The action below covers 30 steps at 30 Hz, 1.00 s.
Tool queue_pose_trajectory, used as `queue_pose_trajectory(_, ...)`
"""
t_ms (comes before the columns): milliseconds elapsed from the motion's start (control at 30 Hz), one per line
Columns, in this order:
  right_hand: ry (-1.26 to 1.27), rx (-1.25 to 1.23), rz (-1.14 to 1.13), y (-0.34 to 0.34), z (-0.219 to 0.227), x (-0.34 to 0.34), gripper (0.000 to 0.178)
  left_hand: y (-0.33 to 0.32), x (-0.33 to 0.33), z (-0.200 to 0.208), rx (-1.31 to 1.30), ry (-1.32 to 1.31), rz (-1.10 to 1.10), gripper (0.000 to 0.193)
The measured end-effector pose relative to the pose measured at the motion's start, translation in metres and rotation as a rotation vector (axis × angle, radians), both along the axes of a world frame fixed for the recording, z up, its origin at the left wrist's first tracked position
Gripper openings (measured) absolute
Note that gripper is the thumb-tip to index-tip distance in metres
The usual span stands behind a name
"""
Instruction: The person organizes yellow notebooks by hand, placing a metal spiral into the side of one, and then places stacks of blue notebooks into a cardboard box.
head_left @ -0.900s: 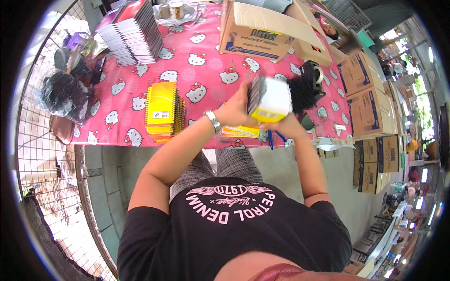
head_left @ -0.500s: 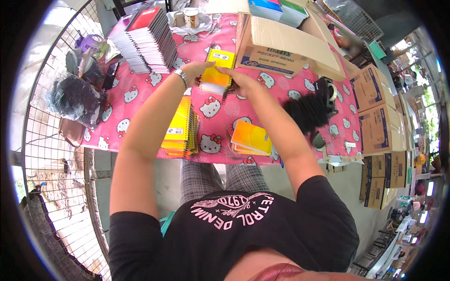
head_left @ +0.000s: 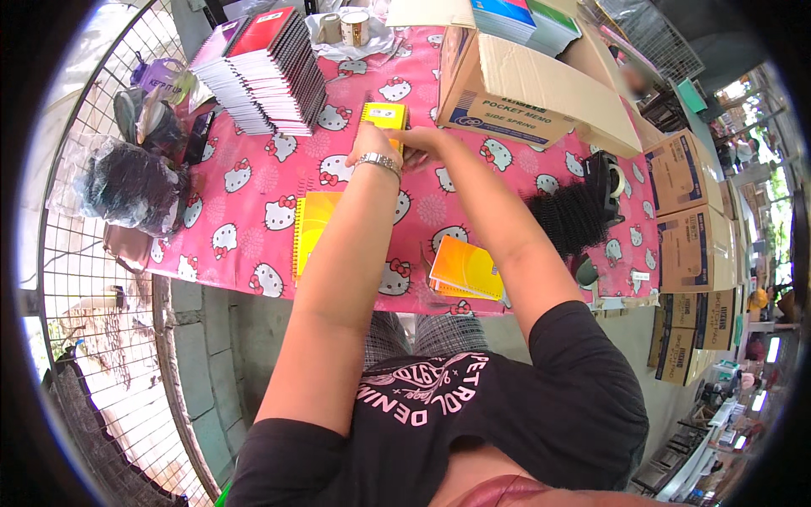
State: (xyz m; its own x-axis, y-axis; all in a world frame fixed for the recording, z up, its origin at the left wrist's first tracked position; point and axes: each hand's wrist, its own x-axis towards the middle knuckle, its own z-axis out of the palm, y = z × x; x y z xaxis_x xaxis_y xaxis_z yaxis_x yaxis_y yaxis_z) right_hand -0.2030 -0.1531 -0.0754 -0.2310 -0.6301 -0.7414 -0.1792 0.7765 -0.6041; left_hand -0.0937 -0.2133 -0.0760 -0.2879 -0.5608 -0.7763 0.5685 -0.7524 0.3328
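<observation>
At the middle of the pink table, a small stack of yellow spiral notebooks (head_left: 384,114) is gripped between my two hands. My left hand (head_left: 372,144), below a metal watch, closes on its near left side. From the right, my right hand (head_left: 419,142) holds the near right corner, its fingers partly hidden. Another yellow spiral notebook pile (head_left: 314,221) lies nearer me on the left, half covered by my left forearm. Close to the front edge, beside my right forearm, is a pile of orange-yellow notebooks (head_left: 466,269) without visible wire binding.
Tall stacks of red and purple notebooks (head_left: 274,80) stand at the back left. An open cardboard box (head_left: 515,122) with blue and green notebooks occupies the back right. Black spiral wires (head_left: 566,220) and a tape dispenser (head_left: 610,182) lie right. Plastic-wrapped black bundles (head_left: 131,186) sit left.
My left forearm has swung right and now covers more of the left yellow pile. The notebooks in my hands have become more hidden behind my hands. The whole view has shifted slightly.
</observation>
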Motion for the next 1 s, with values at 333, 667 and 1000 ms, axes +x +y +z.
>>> queue_pose_trajectory(333, -0.128, -0.443, -0.239, -0.025, 0.000, -0.019, 0.076, 0.028, 0.016, 0.010, -0.107, 0.049, 0.166, 0.040)
queue_pose_trajectory(667, -0.086, -0.568, -0.176, -0.037, -0.032, -0.018, 0.067, 0.014, 0.013, 0.001, 0.007, -0.015, 0.248, 0.037)
queue_pose_trajectory(1000, -0.046, -0.835, -0.472, 0.099, 0.014, 0.111, 0.075, 0.053, 0.191, 0.096, -0.908, -0.562, -0.367, 0.073)
